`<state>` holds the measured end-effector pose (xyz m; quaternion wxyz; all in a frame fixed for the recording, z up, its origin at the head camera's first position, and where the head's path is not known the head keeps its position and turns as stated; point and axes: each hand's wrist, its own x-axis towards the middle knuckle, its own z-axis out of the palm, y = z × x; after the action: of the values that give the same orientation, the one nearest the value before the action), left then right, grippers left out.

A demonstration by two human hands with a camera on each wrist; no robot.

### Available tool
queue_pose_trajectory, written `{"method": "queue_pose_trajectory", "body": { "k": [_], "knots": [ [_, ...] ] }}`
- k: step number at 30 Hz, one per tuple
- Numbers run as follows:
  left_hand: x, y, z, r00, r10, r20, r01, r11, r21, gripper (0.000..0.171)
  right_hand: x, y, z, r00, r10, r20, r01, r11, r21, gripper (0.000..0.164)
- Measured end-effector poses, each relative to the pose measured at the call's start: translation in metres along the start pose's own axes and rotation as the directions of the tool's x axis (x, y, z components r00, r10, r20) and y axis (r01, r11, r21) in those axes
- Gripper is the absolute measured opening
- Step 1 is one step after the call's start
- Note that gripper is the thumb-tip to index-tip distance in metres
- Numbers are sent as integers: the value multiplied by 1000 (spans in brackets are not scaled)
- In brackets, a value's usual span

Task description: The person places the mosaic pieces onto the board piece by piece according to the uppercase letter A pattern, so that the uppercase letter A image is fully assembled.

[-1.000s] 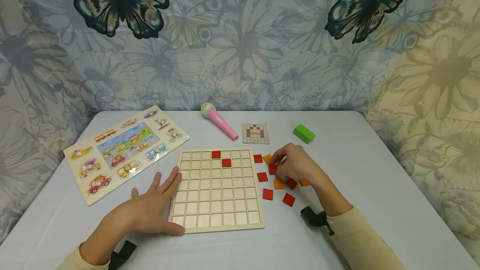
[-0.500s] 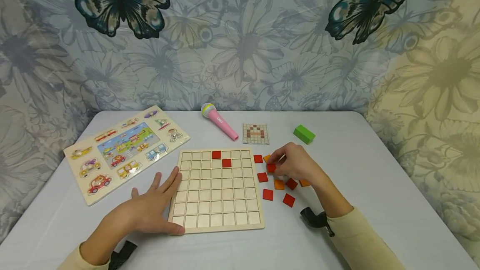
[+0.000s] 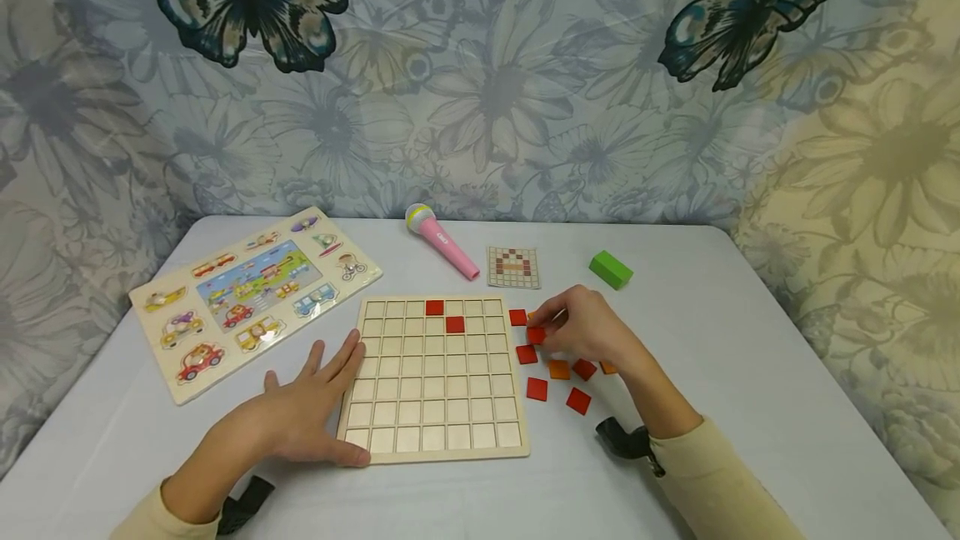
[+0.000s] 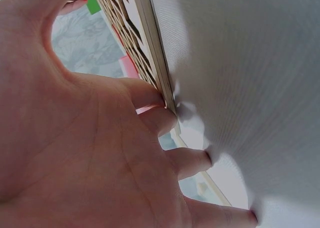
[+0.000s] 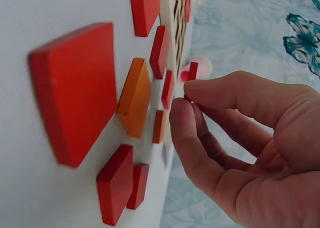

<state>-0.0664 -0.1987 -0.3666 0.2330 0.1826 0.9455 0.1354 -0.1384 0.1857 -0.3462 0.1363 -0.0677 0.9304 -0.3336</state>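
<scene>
My right hand (image 3: 588, 327) pinches a red square tile (image 3: 536, 335) between thumb and fingertips. In the right wrist view that tile (image 5: 193, 70) is held up off the table, seen edge-on. Below and around the hand lie loose red tiles (image 3: 537, 389) and orange tiles (image 3: 559, 369). A wooden grid board (image 3: 408, 394) lies just to the left, with one red tile (image 3: 434, 307) in its top row and another red tile (image 3: 454, 324) in the second row. My left hand (image 3: 307, 415) rests spread along the board's left edge, thumb at the near corner, fingertips touching the edge and table.
A small pattern card (image 3: 513, 267) lies behind the board, with a pink toy microphone (image 3: 448, 248) to its left. To the right stands a green block (image 3: 611, 270). A picture puzzle board (image 3: 255, 298) lies at the left on the white table (image 3: 720, 340).
My right hand has shifted slightly left, carrying the red tile away from its spot among the loose tiles. My left hand keeps its place on the board, and the head view has tilted a little.
</scene>
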Motion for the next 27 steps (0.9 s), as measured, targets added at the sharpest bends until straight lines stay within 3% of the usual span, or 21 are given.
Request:
{"method": "queue_pose_trajectory", "body": {
  "k": [27],
  "knots": [
    [-1, 1, -1, 1000, -13, -1, 13, 1000, -15, 141, 37, -66, 31, 982, -185, 31, 183, 981, 61, 24]
  ]
}}
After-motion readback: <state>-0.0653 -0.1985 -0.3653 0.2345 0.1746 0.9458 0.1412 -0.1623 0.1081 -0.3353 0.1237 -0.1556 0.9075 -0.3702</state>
